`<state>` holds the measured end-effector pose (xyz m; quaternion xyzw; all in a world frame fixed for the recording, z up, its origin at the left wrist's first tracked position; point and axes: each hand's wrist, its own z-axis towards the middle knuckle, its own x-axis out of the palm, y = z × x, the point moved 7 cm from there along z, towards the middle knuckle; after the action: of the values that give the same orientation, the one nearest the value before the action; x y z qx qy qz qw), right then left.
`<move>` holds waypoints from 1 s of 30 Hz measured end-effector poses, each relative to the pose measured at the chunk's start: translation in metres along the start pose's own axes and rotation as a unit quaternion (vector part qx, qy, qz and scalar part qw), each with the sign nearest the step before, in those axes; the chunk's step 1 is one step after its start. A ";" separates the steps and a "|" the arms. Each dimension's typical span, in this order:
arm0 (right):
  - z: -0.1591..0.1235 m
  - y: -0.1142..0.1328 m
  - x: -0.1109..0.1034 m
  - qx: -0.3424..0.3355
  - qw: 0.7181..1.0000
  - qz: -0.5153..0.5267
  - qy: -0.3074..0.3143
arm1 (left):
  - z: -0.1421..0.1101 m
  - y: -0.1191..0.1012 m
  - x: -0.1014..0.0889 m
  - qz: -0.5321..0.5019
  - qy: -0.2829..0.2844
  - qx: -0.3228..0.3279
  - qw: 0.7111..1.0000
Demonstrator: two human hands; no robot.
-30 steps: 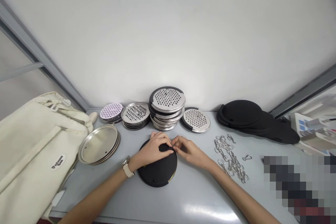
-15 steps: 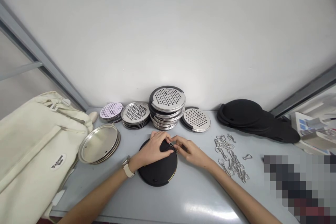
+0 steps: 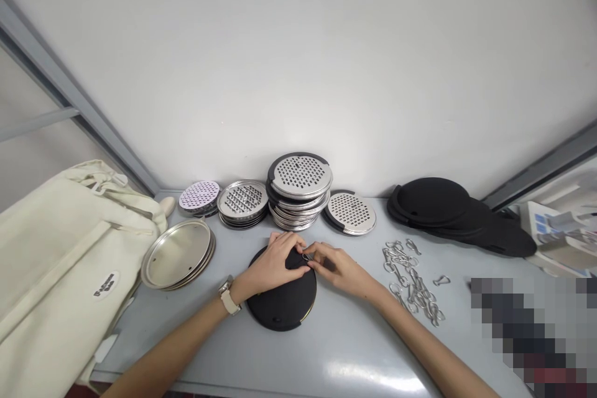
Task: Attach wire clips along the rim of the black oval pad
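Head view, looking down on a pale grey desk [image 3: 336, 348]. Left hand [image 3: 274, 264], fingers [image 3: 284, 242] spread and pressed over the upper edge of a black round disc [image 3: 282, 303], which lies flat in front of the person, a thin brass-coloured rim showing at its lower right. Cream-strapped wristwatch [image 3: 227, 297] on the left wrist. Right hand [image 3: 339, 267] sits just beside the disc, thumb and forefinger [image 3: 316, 263] pinching a small metal clip [image 3: 305, 256] at the disc's top edge; clip too small to make out in detail. Behind: perforated steel grater plates [image 3: 300, 176] in a tall stack, with a lone plate [image 3: 349, 213] to its right and two lower stacks [image 3: 243, 201] to its left. Plain steel dishes [image 3: 177, 255] stacked left of the hands; black discs [image 3: 448, 214] overlap in a row at right. Loose metal clips [image 3: 413, 280] heaped near the right hand. Canvas tote bag [image 3: 60, 273] at far left, its round white label [image 3: 106, 285] carrying dark lettering, too blurred to read. Printed box [image 3: 555, 236] at right edge, no legible writing. Pixelated patch [image 3: 517, 329] hides the lower right corner.
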<state>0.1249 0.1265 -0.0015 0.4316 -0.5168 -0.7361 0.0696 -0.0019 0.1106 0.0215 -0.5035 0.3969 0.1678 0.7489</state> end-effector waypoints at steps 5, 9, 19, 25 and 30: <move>0.000 0.001 0.000 -0.014 1.000 -0.028 -0.005 | 0.000 0.000 0.000 -0.007 0.001 0.001 1.000; 0.000 0.000 0.000 -0.015 1.000 -0.025 -0.005 | 0.000 0.000 0.000 -0.005 0.003 -0.001 1.000; -0.001 -0.001 0.002 -0.009 1.000 -0.018 -0.004 | 0.000 0.000 0.001 0.005 0.006 0.008 1.000; -0.001 0.000 0.001 -0.001 1.000 -0.011 -0.005 | 0.000 0.000 0.001 0.012 0.005 0.010 1.000; -0.001 -0.002 0.003 0.003 1.000 0.008 -0.005 | 0.000 -0.001 0.000 0.009 0.006 0.015 1.000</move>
<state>0.1242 0.1255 -0.0052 0.4243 -0.5224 -0.7362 0.0714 -0.0009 0.1098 0.0218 -0.4899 0.4086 0.1651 0.7522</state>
